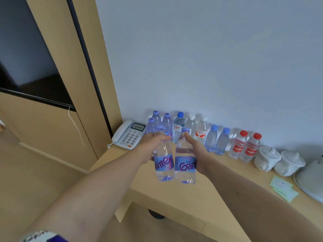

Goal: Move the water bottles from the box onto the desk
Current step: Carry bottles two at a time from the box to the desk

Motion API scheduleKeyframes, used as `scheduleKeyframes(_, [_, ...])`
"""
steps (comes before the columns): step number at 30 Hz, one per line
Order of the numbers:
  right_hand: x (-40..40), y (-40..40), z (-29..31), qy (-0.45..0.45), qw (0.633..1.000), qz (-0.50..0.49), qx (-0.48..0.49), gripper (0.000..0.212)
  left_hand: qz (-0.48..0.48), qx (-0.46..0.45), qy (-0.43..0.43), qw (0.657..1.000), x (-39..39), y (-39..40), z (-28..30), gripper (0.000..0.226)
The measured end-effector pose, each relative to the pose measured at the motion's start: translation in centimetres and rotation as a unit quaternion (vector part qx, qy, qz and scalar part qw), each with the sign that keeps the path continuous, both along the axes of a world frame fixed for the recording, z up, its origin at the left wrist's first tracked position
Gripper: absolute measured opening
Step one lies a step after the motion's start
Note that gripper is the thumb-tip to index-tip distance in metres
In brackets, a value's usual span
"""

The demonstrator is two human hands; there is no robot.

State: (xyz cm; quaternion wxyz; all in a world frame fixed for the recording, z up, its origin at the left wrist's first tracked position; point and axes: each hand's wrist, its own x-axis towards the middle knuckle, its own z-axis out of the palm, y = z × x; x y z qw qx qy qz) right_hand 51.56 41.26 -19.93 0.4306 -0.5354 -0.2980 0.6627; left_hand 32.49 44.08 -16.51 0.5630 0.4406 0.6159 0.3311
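Both hands, left hand (151, 147) and right hand (197, 152), grip Ganten-labelled bottles (164, 165).

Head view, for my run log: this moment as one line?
left hand: holds bottle | right hand: holds second bottle | both above desk | row along wall

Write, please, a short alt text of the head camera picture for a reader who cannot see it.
A person holds two Ganten water bottles above a wooden desk, one in the left hand and one in the right hand. Behind them a row of bottles stands along the white wall, with a telephone at its left end.
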Motion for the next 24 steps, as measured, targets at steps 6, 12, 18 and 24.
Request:
scheduleKeyframes(6, [-0.1, 4.1, -1.8, -0.080, 0.994, -0.075, 0.020, 0.055, 0.008, 0.009, 0.019, 1.000, 0.4, 5.7, -2.6, 0.051])
scheduleKeyframes(12, [0.8, 9.4, -3.9, -0.161, 0.982, -0.078, 0.063, 0.068, -0.022, 0.035, 0.117, 0.992, 1.9, 11.5, -5.2, 0.068])
scheduleKeyframes(18, [1.6, 12.9, -5.6, -0.233, 0.966, -0.077, 0.086, 0.062, -0.047, 0.072, 0.231, 0.969, 3.2, 15.4, -6.4, 0.040])
scheduleKeyframes(24, [1.8, 15.0, -6.4, -0.289, 0.950, -0.044, 0.112, 0.037, -0.101, 0.086, 0.309, 0.942, 3.7, 17.9, -7.3, 0.049])
